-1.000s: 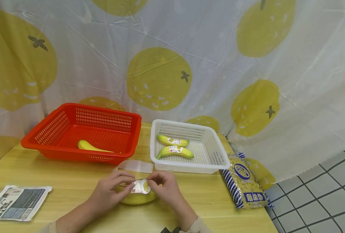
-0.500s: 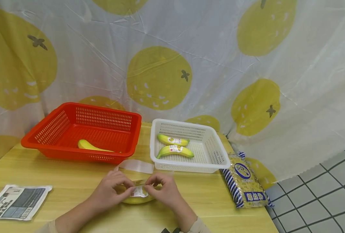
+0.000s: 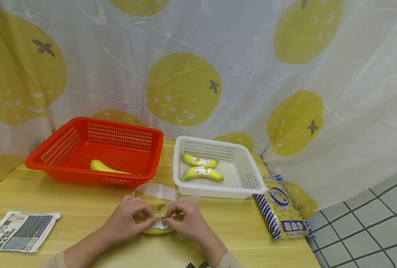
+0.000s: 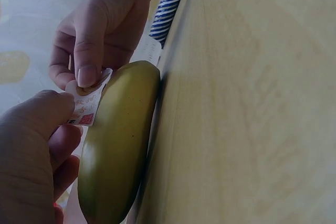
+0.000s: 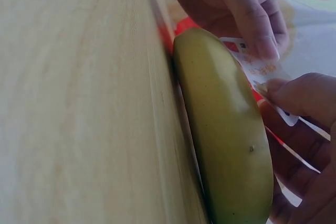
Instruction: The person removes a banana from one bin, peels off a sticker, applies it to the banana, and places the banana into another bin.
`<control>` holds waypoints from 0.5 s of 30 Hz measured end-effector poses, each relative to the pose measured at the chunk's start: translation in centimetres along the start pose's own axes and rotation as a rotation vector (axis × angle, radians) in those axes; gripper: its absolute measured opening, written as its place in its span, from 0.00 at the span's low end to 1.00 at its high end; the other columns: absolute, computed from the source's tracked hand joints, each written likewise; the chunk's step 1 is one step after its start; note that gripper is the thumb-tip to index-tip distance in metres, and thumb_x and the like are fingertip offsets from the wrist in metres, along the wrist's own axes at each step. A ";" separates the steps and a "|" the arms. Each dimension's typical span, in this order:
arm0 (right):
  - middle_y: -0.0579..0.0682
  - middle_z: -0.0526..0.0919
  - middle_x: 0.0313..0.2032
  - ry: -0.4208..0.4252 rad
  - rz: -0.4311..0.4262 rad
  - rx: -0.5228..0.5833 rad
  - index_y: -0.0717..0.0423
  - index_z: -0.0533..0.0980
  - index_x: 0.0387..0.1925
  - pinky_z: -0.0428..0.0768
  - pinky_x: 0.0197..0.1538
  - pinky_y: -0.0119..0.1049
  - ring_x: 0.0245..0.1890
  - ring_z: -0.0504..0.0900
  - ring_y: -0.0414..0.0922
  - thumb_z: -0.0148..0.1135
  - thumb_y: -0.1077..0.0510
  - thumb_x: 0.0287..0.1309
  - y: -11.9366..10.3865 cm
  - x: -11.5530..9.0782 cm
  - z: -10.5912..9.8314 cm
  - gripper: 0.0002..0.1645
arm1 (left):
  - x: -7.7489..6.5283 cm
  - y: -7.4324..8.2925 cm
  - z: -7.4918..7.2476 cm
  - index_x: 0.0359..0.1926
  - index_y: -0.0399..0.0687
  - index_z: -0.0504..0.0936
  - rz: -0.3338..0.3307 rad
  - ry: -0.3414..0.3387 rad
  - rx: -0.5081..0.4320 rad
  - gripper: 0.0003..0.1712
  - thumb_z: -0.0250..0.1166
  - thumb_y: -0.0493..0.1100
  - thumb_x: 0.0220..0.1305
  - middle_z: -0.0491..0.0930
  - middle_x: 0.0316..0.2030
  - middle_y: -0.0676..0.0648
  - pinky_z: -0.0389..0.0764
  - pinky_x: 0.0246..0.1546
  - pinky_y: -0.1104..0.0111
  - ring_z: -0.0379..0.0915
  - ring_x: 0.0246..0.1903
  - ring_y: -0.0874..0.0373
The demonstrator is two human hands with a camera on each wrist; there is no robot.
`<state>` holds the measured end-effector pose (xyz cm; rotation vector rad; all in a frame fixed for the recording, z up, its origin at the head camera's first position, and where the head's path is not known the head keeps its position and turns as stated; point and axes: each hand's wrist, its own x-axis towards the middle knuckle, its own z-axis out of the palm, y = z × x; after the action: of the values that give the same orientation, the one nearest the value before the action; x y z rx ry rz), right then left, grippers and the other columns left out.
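Note:
A yellow banana (image 3: 157, 231) lies crosswise on the table in front of me, and its smooth side fills much of the left wrist view. Over its far side is a small white printed sticker (image 4: 86, 103). My left hand (image 3: 130, 219) pinches the sticker's left end between thumb and fingers. The other end is pinched by my right hand (image 3: 186, 221), thumb nearest me. Seen from the right wrist, the sticker (image 5: 257, 69) stretches between both hands, right beside the banana's upper surface. Fingers hide parts of the sticker and the banana's ends.
Translucent strips (image 3: 156, 190) lie behind the hands. A red basket (image 3: 94, 178) with one banana (image 3: 105, 167) stands back left. In the white basket (image 3: 218, 192) are two stickered bananas (image 3: 203, 174). A noodle bag (image 3: 283, 208) lies right, a flat printed packet (image 3: 19, 231) left.
Both hands have shifted slightly, the right one a little leftward, closer to the left. The sticker's face is less visible from above, and more of a pale strip shows behind the right hand.

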<state>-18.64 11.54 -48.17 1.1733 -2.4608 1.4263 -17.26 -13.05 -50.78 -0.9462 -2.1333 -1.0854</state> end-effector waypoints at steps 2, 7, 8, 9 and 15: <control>0.47 0.88 0.35 -0.007 -0.007 -0.001 0.53 0.82 0.33 0.85 0.49 0.37 0.40 0.83 0.32 0.74 0.64 0.58 0.0 0.0 0.0 0.06 | 0.0 0.0 0.0 0.32 0.69 0.80 0.000 -0.003 -0.001 0.20 0.83 0.42 0.48 0.77 0.30 0.73 0.58 0.49 0.72 0.72 0.33 0.75; 0.48 0.88 0.35 -0.041 -0.029 -0.013 0.54 0.81 0.32 0.85 0.49 0.35 0.40 0.82 0.31 0.74 0.66 0.57 -0.1 0.1 0.0 0.08 | 0.0 0.1 0.0 0.31 0.70 0.79 0.016 -0.016 0.012 0.22 0.84 0.42 0.44 0.75 0.28 0.73 0.56 0.50 0.70 0.70 0.34 0.75; 0.48 0.87 0.35 -0.047 -0.032 -0.021 0.54 0.81 0.33 0.85 0.48 0.35 0.40 0.82 0.31 0.74 0.67 0.56 -0.2 0.1 0.0 0.09 | 0.1 0.1 0.0 0.31 0.70 0.79 0.012 -0.024 0.019 0.23 0.84 0.43 0.44 0.75 0.28 0.73 0.56 0.50 0.70 0.70 0.34 0.76; 0.47 0.87 0.36 -0.053 -0.033 -0.031 0.55 0.81 0.34 0.84 0.48 0.35 0.40 0.81 0.31 0.75 0.67 0.55 -0.2 0.1 -0.1 0.10 | 0.1 0.2 0.0 0.31 0.70 0.79 0.019 -0.024 0.024 0.23 0.85 0.43 0.43 0.74 0.28 0.73 0.55 0.49 0.69 0.70 0.33 0.75; 0.47 0.87 0.41 -0.080 -0.026 -0.111 0.58 0.81 0.46 0.82 0.50 0.30 0.43 0.82 0.35 0.79 0.63 0.52 -0.5 0.1 0.0 0.20 | 0.1 0.2 0.0 0.34 0.69 0.79 0.035 -0.027 0.065 0.23 0.85 0.45 0.41 0.75 0.30 0.71 0.54 0.48 0.66 0.70 0.34 0.73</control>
<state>-18.42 11.36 -47.76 1.2578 -2.5308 1.2421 -17.14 -12.87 -50.60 -0.9694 -2.1523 -0.9861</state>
